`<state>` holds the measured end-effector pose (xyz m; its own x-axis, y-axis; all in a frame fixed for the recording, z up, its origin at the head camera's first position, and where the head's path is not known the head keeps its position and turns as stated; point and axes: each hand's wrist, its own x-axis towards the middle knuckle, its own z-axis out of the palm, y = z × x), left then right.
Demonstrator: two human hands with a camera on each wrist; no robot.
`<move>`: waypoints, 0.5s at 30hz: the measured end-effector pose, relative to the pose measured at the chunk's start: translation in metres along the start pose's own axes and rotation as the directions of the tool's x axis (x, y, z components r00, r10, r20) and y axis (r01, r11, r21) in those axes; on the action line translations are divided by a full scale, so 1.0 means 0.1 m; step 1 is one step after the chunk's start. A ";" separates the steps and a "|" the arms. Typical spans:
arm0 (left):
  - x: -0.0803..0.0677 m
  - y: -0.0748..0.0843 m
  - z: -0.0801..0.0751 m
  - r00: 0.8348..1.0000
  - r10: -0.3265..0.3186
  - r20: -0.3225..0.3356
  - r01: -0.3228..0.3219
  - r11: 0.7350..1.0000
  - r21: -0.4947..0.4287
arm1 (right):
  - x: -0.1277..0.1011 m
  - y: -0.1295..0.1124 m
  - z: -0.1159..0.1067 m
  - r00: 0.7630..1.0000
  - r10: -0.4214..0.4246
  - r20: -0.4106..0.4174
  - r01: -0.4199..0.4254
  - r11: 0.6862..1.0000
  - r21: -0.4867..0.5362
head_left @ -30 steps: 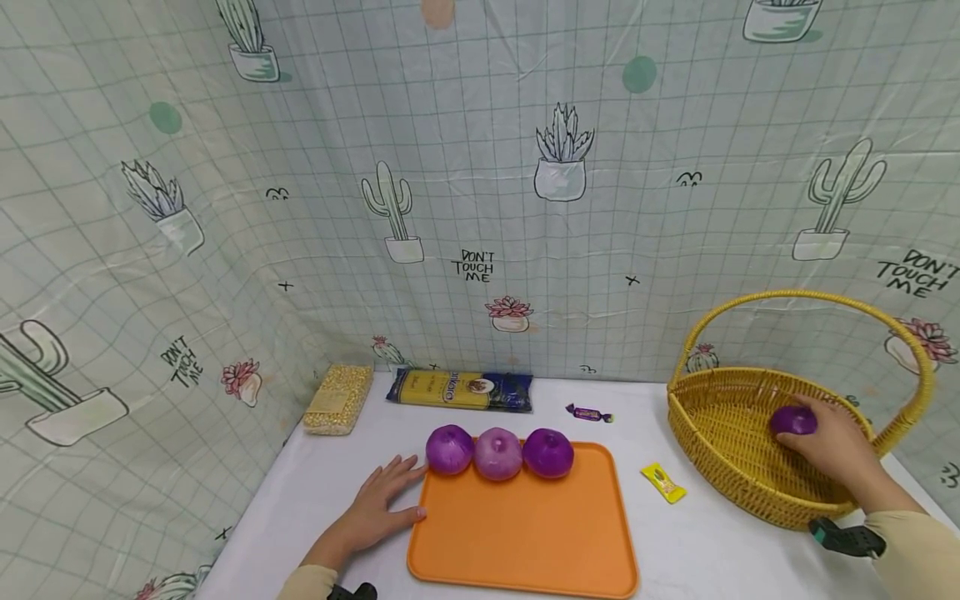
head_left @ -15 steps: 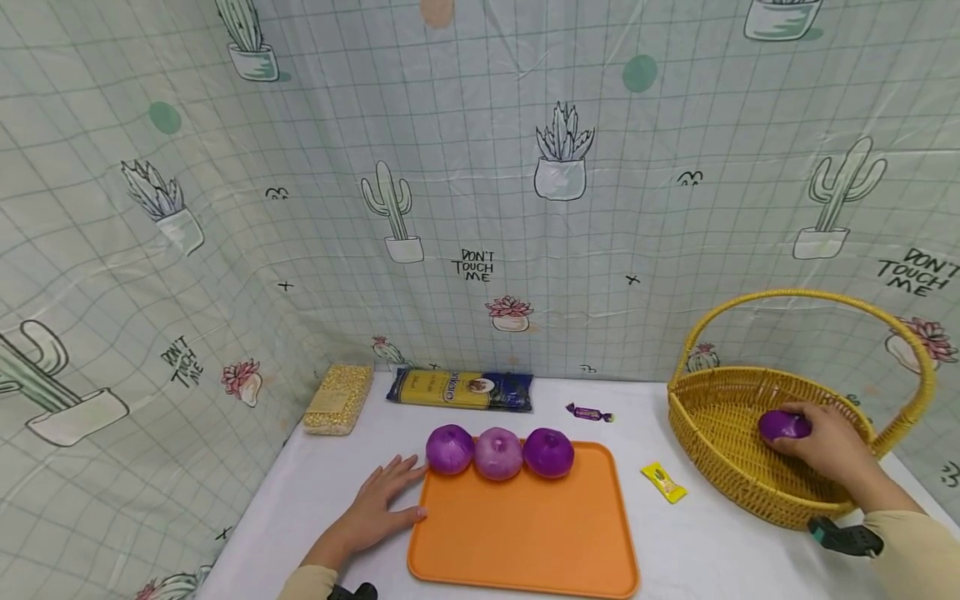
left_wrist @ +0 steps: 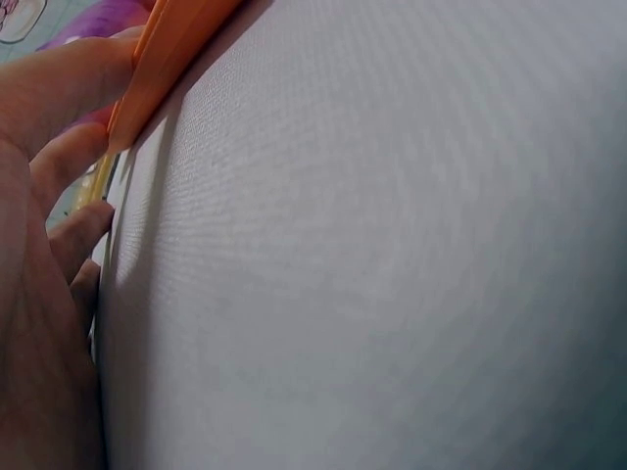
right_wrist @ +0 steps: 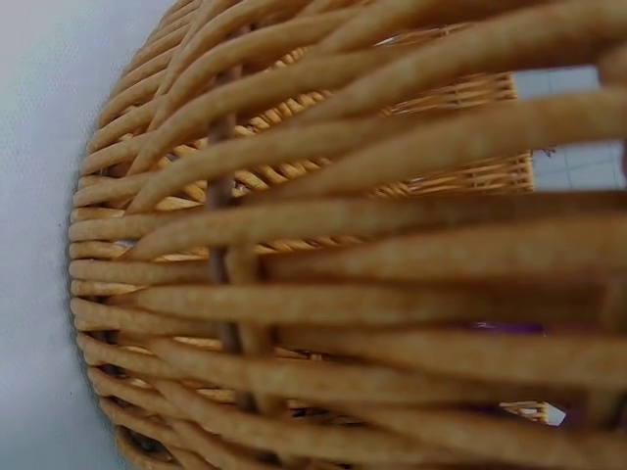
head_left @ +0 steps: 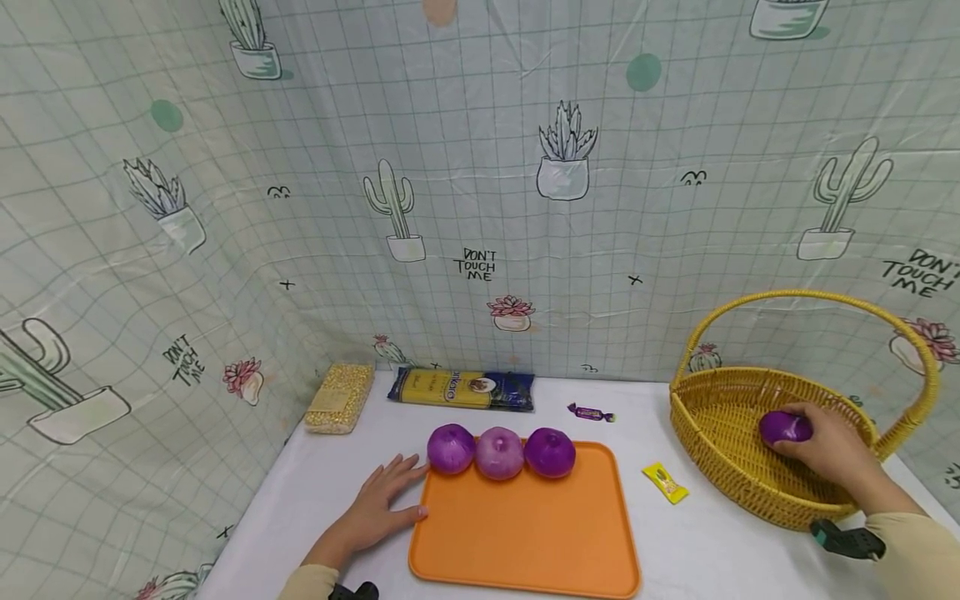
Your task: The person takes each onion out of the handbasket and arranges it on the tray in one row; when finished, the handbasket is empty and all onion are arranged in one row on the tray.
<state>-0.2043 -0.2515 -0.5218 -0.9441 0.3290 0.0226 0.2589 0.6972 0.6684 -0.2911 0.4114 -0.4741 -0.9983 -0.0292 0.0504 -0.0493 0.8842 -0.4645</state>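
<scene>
Inside the yellow wicker basket (head_left: 712, 471) on the right, my right hand (head_left: 836, 450) grips a purple onion (head_left: 783, 427), thumb on the near side and fingers over the top. The basket's weave (right_wrist: 294, 304) fills the right wrist view and mostly hides that onion. With fingers spread, my left hand (head_left: 378, 508) rests beside the orange tray (head_left: 525, 537); its thumb and a fingertip touch the tray's left edge. Along the tray's back edge, three onions sit in a row: a purple one (head_left: 451, 450), a paler one (head_left: 500, 454) and a darker one (head_left: 551, 453).
A yellow candy (head_left: 665, 483) lies between tray and basket, and a purple candy (head_left: 591, 413) farther back. Behind the onions are a blue and yellow packet (head_left: 461, 389) and a bag of yellow kernels (head_left: 340, 400). The basket's tall handle (head_left: 802, 294) arches above my right hand.
Over the first half second my right hand shifted the onion slightly left within the basket. Since then it has hardly moved. My left hand has stayed at the tray's edge.
</scene>
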 end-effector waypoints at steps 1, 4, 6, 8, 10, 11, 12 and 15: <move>0.00 0.00 0.00 1.000 0.000 -0.003 0.000 1.000 0.004 | 0.00 0.00 0.00 1.000 0.001 -0.004 -0.001 1.000 -0.002; 0.00 0.00 0.01 1.000 0.001 -0.007 -0.001 1.000 0.001 | -0.01 0.01 0.01 1.000 0.005 -0.005 -0.005 1.000 -0.003; 0.00 0.00 0.00 1.000 0.004 -0.003 -0.004 1.000 0.000 | 0.00 0.02 0.00 1.000 0.005 -0.009 -0.005 1.000 -0.005; 0.01 -0.01 -0.01 1.000 0.004 0.006 -0.004 1.000 0.001 | 0.00 0.02 0.00 1.000 0.008 -0.010 -0.008 1.000 -0.006; 0.01 -0.01 -0.01 1.000 0.002 0.015 -0.002 1.000 0.006 | 0.00 0.02 0.00 1.000 0.008 -0.011 -0.008 1.000 -0.008; 0.01 -0.01 -0.01 1.000 0.004 0.016 -0.004 1.000 0.010 | 0.00 0.02 0.00 1.000 0.006 -0.013 -0.006 1.000 -0.010; 0.02 -0.02 -0.01 1.000 0.000 0.018 0.000 1.000 0.012 | 0.00 0.02 0.00 1.000 0.005 -0.014 -0.005 1.000 -0.011; 0.02 -0.02 -0.01 1.000 -0.006 0.020 0.005 1.000 0.011 | 0.00 0.01 0.01 1.000 -0.003 -0.018 0.003 1.000 -0.014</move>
<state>-0.2069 -0.2530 -0.5228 -0.9412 0.3377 0.0039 0.2560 0.7059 0.6604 -0.2910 0.4121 -0.4756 -0.9974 -0.0239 0.0675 -0.0519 0.8907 -0.4516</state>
